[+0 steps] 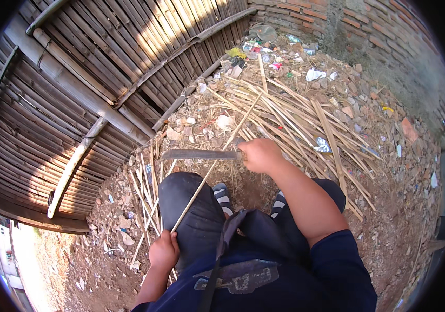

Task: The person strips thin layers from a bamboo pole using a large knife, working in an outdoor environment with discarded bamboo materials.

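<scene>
Bamboo wall (25, 140) stands far left, then loose sticks (143, 190). The left hand (164, 251), curled tight, grips a strip (197, 192) slanting up past the left knee (173, 195). A knife (199, 154), clenched in the right hand (261, 155), crosses the strip; farther right lies a stick pile (297, 132).

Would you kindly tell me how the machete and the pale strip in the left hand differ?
The machete is dark; the pale strip is light tan. The machete lies nearly crosswise, while the pale strip slants up to the right. The machete looks shorter and broader than the pale strip. Both are elongated and hand-held.
</scene>
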The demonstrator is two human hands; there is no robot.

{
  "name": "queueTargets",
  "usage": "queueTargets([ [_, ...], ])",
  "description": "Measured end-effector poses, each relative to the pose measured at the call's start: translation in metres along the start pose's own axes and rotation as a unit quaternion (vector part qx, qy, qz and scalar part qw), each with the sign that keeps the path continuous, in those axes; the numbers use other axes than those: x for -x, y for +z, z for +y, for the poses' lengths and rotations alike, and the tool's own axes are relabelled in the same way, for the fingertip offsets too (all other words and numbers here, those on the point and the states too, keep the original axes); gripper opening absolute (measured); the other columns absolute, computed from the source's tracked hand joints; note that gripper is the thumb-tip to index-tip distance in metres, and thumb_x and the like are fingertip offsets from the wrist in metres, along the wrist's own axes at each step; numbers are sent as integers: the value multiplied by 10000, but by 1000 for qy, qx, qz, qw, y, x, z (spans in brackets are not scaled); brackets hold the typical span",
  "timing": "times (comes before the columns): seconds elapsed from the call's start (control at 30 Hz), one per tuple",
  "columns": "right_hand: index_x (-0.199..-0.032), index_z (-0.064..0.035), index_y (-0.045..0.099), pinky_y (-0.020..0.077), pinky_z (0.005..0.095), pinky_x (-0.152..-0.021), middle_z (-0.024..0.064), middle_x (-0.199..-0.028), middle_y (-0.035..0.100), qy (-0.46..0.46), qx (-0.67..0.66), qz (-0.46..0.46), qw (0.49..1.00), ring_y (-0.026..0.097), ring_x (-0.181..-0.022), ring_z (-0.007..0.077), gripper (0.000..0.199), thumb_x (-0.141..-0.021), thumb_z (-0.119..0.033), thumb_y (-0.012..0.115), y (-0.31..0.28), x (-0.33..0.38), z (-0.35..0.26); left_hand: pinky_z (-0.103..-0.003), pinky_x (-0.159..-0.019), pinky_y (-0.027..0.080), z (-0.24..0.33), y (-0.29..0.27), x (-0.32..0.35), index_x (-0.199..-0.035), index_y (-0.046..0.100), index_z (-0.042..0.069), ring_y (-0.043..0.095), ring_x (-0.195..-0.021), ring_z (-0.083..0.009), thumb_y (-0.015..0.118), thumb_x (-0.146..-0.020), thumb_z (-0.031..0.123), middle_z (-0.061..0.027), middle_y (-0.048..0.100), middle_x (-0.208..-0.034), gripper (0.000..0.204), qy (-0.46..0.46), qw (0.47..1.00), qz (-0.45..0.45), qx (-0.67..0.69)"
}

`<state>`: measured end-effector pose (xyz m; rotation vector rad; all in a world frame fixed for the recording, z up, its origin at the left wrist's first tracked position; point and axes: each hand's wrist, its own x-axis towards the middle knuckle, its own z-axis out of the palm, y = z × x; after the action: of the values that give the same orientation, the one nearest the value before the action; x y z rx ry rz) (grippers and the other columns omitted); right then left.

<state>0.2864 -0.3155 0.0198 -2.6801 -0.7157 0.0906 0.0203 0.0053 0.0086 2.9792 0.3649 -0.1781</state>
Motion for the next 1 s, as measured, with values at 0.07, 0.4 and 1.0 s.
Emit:
queueTargets([
  [0.07,-987,-151,726,558,500,-763,146,-852,722,-62,23,-10,998,717,-852,365,232,-758,-164,693,2,1,-10,-595,-612,527,0,1,0,-958,529,51,670,-671,-481,498,-1054,328,-272,670,-735,295,-2,1000,1,-2],
  [0.4,-1195,-101,700,557,463,-896,194,-1141,714,255,-98,20,962,683,-1068,356,403,-815,-231,722,-9,-18,68,-595,-663,532,2,-15,-2,-956,536,51,677,-709,-481,489,-1057,340,-265,678,-752,309,-9,1000,-19,-23],
  [1.0,-1125,-117,723,560,453,-904,186,-1079,725,160,-118,1,980,691,-1060,356,329,-809,-209,710,20,-18,50,-607,-629,518,3,-16,-2,-939,522,48,655,-677,-496,499,-1054,328,-271,655,-712,303,20,1000,-6,8],
])
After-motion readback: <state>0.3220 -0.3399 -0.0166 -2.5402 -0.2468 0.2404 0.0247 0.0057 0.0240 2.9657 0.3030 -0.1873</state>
